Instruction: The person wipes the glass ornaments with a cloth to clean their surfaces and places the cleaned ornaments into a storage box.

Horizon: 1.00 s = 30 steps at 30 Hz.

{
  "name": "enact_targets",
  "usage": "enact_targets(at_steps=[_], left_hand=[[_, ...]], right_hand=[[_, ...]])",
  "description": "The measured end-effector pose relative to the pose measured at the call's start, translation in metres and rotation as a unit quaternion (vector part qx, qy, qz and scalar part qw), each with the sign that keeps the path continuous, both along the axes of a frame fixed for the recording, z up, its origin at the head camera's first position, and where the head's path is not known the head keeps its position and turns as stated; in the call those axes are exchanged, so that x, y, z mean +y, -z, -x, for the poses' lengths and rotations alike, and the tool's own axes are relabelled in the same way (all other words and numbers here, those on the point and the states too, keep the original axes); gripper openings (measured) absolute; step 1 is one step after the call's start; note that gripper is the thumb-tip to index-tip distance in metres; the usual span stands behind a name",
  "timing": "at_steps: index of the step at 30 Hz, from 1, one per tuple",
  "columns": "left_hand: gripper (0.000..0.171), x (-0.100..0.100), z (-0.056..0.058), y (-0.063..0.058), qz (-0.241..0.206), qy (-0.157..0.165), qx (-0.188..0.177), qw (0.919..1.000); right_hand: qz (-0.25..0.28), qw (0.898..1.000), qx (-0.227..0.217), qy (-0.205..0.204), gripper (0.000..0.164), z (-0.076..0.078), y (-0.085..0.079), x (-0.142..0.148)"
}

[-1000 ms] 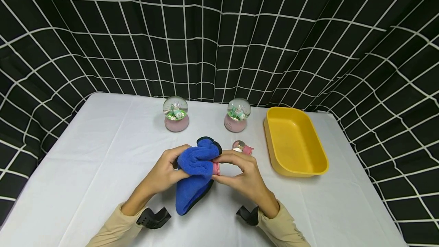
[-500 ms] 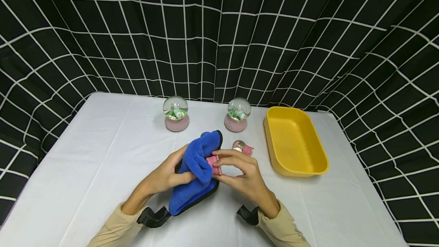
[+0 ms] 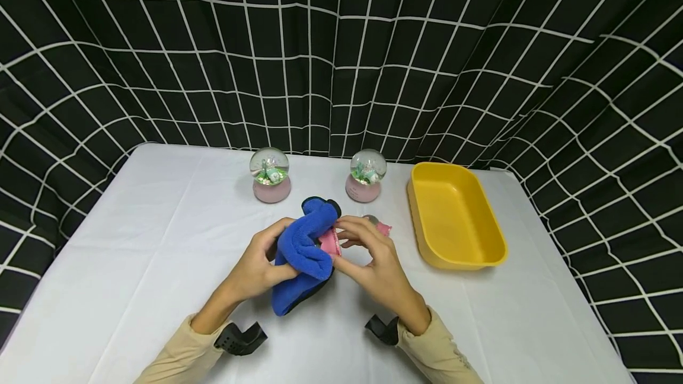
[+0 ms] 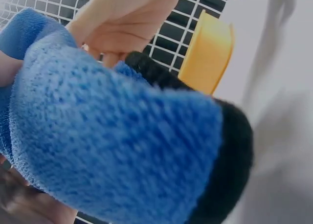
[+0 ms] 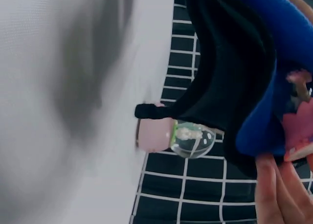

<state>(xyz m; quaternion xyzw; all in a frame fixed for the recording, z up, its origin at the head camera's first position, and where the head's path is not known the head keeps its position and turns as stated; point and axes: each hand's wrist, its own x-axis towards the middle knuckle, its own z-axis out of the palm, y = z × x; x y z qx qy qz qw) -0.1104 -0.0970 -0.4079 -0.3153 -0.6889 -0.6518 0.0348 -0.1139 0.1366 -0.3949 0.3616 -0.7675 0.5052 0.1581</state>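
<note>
My left hand grips a blue towel with black edging, bunched around a small snow globe. Only the globe's pink base pokes out on the right, held between the thumb and fingers of my right hand. The right wrist view gives a closer look at that pink scalloped base and a little figure above it; the towel hides much of the glass. Blue pile fills most of the left wrist view. Just behind my right hand, another small snow globe lies on its side, partly covered by the fingers.
Two larger snow globes on pink bases, a left one and a right one, stand upright toward the back of the white-covered table. At the right is a yellow basin. A black gridded curtain surrounds the back and sides.
The towel has been refolded around the globe, its lower corner drawn up. My right-hand fingers have shifted up around the pink base and now overlap the lying globe. The head view has shifted slightly.
</note>
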Motion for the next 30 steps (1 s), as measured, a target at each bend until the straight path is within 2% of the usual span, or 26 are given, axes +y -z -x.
enact_targets(at_steps=[5,11,13,16,18,21,25,27,28,30], left_hand=[[0.048,0.0018,0.0004,-0.0007,-0.006,-0.006,-0.001,1.0000],[0.039,0.0056,-0.0004,0.0023,-0.024,-0.033,0.033,0.9986],[0.036,0.0057,-0.0013,0.0028,-0.030,-0.049,0.024,0.9980],[0.032,0.0043,-0.0019,0.0018,-0.037,-0.075,-0.008,0.9965],[0.031,0.0027,-0.0017,0.0011,-0.043,-0.079,-0.031,0.9954],[0.031,0.0004,-0.0009,0.0013,-0.036,-0.056,-0.056,0.9962],[0.046,-0.0010,0.0003,0.0020,-0.010,0.023,-0.074,0.9969],[0.053,-0.0011,0.0007,0.0017,0.005,0.049,-0.074,0.9961],[0.056,-0.0010,0.0008,0.0012,0.009,0.057,-0.073,0.9957],[0.056,-0.0010,0.0006,0.0005,0.012,0.053,-0.067,0.9963]], right_hand=[[0.013,0.999,-0.033,-0.012,0.050,0.0002,-0.0006,0.0015],[0.038,0.996,-0.064,-0.042,0.050,-0.0014,-0.0028,0.0033],[0.045,0.995,-0.067,-0.055,0.051,-0.0016,-0.0033,0.0032],[0.055,0.994,-0.063,-0.072,0.050,-0.0014,-0.0031,0.0021],[0.061,0.993,-0.056,-0.080,0.049,-0.0011,-0.0028,0.0010],[0.066,0.994,-0.034,-0.081,0.048,-0.0010,-0.0019,0.0005],[0.063,0.995,-0.007,-0.075,0.046,-0.0013,-0.0016,0.0015],[0.059,0.995,0.004,-0.075,0.046,-0.0011,-0.0017,0.0022],[0.056,0.996,0.009,-0.076,0.046,-0.0009,-0.0017,0.0025],[0.050,0.995,0.024,-0.079,0.046,-0.0003,-0.0017,0.0029]])
